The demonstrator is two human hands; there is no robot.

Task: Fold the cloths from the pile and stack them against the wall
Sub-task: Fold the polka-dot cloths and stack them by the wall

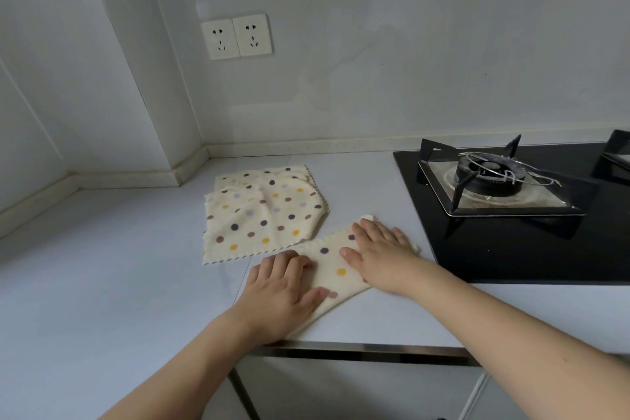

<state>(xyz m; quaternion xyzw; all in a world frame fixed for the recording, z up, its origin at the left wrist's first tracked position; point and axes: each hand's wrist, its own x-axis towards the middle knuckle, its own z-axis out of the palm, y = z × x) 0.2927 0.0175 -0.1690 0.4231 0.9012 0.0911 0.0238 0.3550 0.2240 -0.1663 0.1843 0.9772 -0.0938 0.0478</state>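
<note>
both hands, left hand (279,286) and right hand (378,249), press flat with straight fingers on a folded polka-dot cloth (332,271) beside the cloth pile (262,215).

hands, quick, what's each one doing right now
Left hand: open, flat on the folded cloth.
Right hand: open, flat on the same cloth.

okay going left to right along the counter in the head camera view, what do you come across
Pile of dotted cloths → left hand → folded cloth under both hands → right hand → black gas hob with its burner.
</note>
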